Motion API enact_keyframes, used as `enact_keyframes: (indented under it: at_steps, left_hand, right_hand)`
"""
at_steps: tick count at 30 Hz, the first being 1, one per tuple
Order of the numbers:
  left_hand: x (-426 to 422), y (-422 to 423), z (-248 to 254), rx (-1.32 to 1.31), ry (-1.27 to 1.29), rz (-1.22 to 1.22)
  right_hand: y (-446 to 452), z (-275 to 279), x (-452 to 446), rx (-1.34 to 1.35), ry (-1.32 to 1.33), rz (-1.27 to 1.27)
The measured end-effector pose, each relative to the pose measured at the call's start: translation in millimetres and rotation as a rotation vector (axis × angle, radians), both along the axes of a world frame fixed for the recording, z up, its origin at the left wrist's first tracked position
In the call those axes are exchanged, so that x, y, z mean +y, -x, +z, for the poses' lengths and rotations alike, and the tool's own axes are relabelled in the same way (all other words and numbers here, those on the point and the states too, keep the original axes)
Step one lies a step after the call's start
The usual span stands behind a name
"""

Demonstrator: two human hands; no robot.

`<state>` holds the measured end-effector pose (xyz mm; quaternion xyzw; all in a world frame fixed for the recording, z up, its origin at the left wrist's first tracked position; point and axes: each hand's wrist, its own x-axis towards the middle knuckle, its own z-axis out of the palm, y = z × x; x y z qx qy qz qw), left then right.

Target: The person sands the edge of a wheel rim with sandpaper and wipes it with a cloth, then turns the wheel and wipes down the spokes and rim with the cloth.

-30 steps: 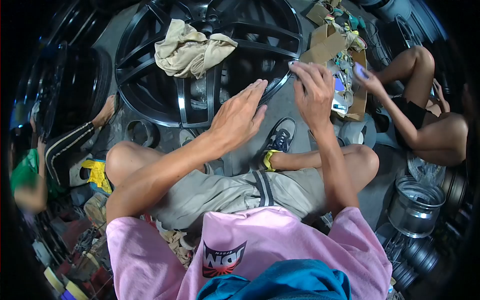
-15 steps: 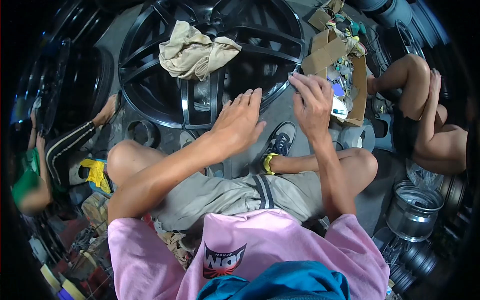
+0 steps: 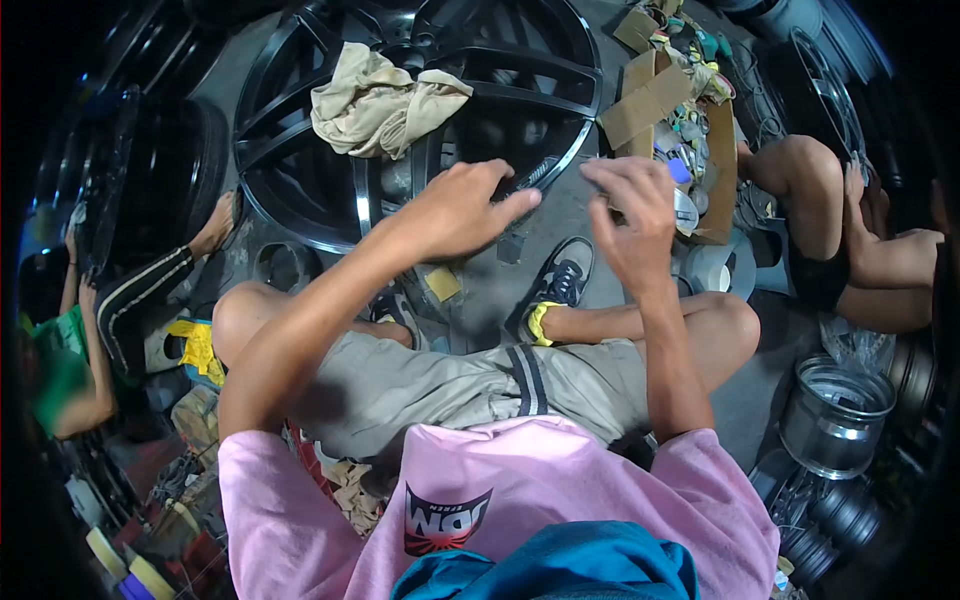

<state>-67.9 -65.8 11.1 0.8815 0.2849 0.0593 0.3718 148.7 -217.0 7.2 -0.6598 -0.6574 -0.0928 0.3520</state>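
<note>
A large dark multi-spoke wheel rim (image 3: pixel 300 140) lies flat on the floor in front of me, its polished edge catching light. A crumpled cream cloth (image 3: pixel 375 105) rests on its spokes. Over the rim's near edge is my left hand (image 3: pixel 460 208), thumb spread from the fingers; I see nothing in it. My right hand (image 3: pixel 638 215) hangs just right of the rim, fingers loosely bent and the thumb apart; nothing is clearly held. On the floor below my left hand are a small dark square piece (image 3: pixel 511 248) and a yellowish piece (image 3: pixel 442 284).
An open cardboard box (image 3: pixel 720 175) of assorted small items stands right of the rim. A silver wheel (image 3: pixel 835 420) sits at lower right. Other people's legs (image 3: pixel 812 195) and a green-shirted person (image 3: pixel 65 365) are at the sides. More dark wheels (image 3: pixel 170 160) stand at left.
My left hand has shifted up and left, and its thumb has spread. The two small floor pieces now show. My right hand has lowered slightly, away from the rim edge.
</note>
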Motion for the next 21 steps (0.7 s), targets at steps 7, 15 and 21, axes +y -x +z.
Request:
enact_keyframes:
  at_steps: [7, 15, 21]
  left_hand:
    - [23.6, -63.8, -18.6, 0.08, 0.393, 0.214]
    - [27.6, -105.3, -43.8, 0.089, 0.598, 0.311]
    - [30.4, -128.6, -40.3, 0.136, 0.612, 0.446]
  right_hand:
    - [-30.9, 12.6, -6.0, 0.145, -0.147, -0.149]
    - [-37.6, 13.9, -14.3, 0.231, -0.183, -0.171]
    - [-39.4, 13.7, -16.0, 0.256, -0.202, -0.183]
